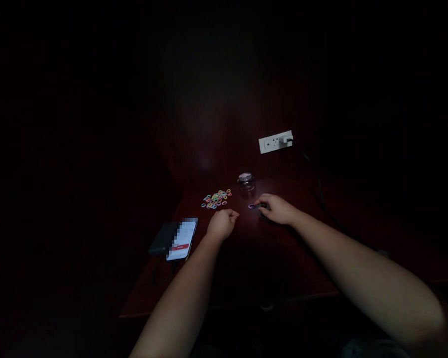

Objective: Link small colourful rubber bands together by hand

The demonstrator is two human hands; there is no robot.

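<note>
My right hand (pixel 277 209) is over the dark red tabletop with thumb and forefinger brought together at a small purple hair tie (pixel 251 206). My left hand (pixel 222 224) is closed to the left of it, fingers curled in. Whether anything sits in those left fingers is too dark and small to make out. Just beyond the left hand lies a loose pile of small hair ties (pixel 215 199) in many colours. A small clear jar (pixel 246 182) with a pale lid stands behind, between the pile and my right hand.
Left of my left forearm, a lit phone (pixel 182 239) rests beside a dark, flat box-shaped object (pixel 163 238), with a cable below them. A white socket panel (pixel 275 142) with a plugged-in charger is on the back wall; its dark cord runs down the right. Surroundings are very dark.
</note>
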